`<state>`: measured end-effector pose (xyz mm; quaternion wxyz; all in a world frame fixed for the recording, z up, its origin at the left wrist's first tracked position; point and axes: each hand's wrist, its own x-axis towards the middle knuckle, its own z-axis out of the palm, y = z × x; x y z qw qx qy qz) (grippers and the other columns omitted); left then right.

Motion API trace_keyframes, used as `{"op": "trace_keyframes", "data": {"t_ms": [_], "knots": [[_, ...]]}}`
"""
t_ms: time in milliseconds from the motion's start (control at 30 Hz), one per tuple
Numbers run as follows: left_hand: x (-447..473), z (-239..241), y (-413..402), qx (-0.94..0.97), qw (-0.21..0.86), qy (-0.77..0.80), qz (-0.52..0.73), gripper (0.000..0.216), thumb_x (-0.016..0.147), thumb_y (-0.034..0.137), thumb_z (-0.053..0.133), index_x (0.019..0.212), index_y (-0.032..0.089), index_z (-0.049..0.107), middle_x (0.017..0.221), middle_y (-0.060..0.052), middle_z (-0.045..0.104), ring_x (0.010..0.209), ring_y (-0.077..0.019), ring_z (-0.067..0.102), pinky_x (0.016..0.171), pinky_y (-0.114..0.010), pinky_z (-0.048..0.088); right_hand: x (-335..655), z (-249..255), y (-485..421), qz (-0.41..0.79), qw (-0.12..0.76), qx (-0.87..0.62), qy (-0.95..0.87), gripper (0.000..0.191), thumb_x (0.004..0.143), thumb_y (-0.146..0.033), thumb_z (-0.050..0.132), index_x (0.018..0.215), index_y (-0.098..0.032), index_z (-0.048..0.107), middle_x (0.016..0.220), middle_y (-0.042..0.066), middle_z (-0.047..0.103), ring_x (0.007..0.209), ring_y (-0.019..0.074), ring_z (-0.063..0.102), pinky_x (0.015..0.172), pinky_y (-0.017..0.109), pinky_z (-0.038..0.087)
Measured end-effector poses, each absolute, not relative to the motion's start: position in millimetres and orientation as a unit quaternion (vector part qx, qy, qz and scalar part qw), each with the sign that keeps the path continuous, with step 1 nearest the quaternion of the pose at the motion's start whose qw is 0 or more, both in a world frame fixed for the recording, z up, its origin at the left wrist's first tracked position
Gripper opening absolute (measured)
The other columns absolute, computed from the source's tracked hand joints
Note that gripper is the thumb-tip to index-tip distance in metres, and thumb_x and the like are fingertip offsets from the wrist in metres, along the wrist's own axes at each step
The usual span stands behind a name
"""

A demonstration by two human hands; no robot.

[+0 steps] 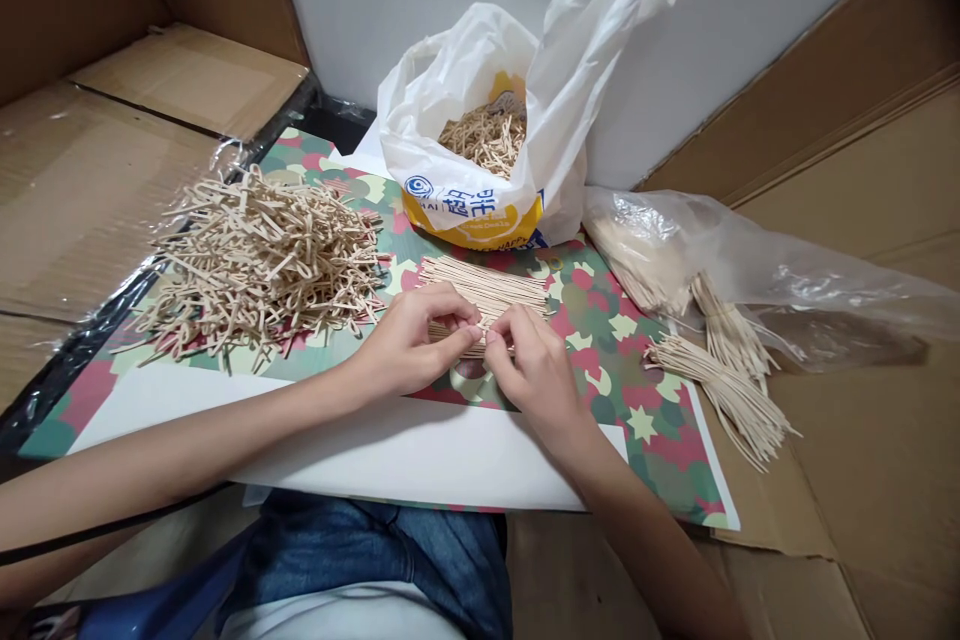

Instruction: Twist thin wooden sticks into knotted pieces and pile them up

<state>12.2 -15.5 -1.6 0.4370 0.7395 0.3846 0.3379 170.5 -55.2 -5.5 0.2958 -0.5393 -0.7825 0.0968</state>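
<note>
So the pale strand (pixel 482 328) being worked sits dead centre of the frame, right where the fingertips meet. The left hand (pixel 416 342) has thumb and index pinched narrow on one side of it, and the right hand (pixel 538 355) does the same on the other, nearly tip to tip. Can't tell if there's a loop or a knot in there, too small to make out.

For this bit I'd go with a light pinch close to the working spot, one hand steady while the other does the fiddling. Pull too hard and I reckon thin stuff like this could kink or slip.

Just behind the fingers is a row of straight strands (pixel 487 285), lying side by side. I'd hover the wrists so they don't rake those out of line. It's all on a camouflage-pattern sheet (pixel 641 425), with white paper (pixel 375 445) under the forearms.

Left of frame: a big tangled pile of looped strands (pixel 270 260); worth minding that left elbow. Upper middle: a white plastic bag (pixel 570 100) with more pieces inside. Right side: loose bundles (pixel 731 390) by a clear bag (pixel 787 260).
</note>
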Motion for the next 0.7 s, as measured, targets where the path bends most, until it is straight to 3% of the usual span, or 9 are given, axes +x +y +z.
{"op": "trace_keyframes", "data": {"t_ms": [200,300,500,600,700], "knots": [[11,-1,-12,0.751,0.459,0.373,0.294,0.017,0.077,0.026,0.055,0.068,0.012,0.059,0.066,0.000,0.049,0.059,-0.0095,0.043,0.056,-0.021,0.034,174,-7,-53,0.072,0.269,-0.542,-0.793,0.007,0.083,-0.016,0.040,0.083,-0.019,0.046,0.078,0.006,0.055,0.077,0.0205,0.050,0.070,0.033,0.040],[9,-3,-9,0.732,0.515,0.365,0.256,0.020,0.076,0.029,0.055,0.067,0.011,0.057,0.065,0.000,0.048,0.059,-0.0094,0.043,0.054,-0.021,0.034,176,-7,-53,0.035,0.235,-0.519,-0.821,0.016,0.082,-0.016,0.040,0.096,-0.016,0.048,0.088,0.010,0.056,0.083,0.0234,0.048,0.073,0.037,0.039],[8,-6,-5,0.655,0.653,0.327,0.195,0.021,0.077,0.033,0.053,0.072,0.013,0.051,0.063,0.000,0.050,0.059,-0.0099,0.046,0.054,-0.020,0.036,179,-6,-53,0.038,0.188,-0.483,-0.854,0.014,0.086,-0.019,0.036,0.088,-0.017,0.050,0.082,0.009,0.055,0.079,0.0226,0.045,0.072,0.037,0.037],[9,-5,-6,0.666,0.625,0.331,0.236,0.020,0.076,0.032,0.056,0.083,0.015,0.047,0.068,0.002,0.048,0.061,-0.0096,0.045,0.056,-0.021,0.038,180,-6,-53,0.068,0.206,-0.496,-0.841,0.011,0.086,-0.019,0.038,0.084,-0.018,0.048,0.080,0.007,0.055,0.079,0.0214,0.047,0.072,0.035,0.037],[8,-4,-9,0.745,0.479,0.346,0.309,0.024,0.077,0.031,0.057,0.091,0.016,0.045,0.080,-0.001,0.048,0.071,-0.0120,0.046,0.065,-0.024,0.039,180,-3,-53,0.128,0.237,-0.514,-0.814,0.009,0.086,-0.019,0.039,0.080,-0.019,0.046,0.078,0.005,0.055,0.078,0.0188,0.050,0.071,0.031,0.039]]}}
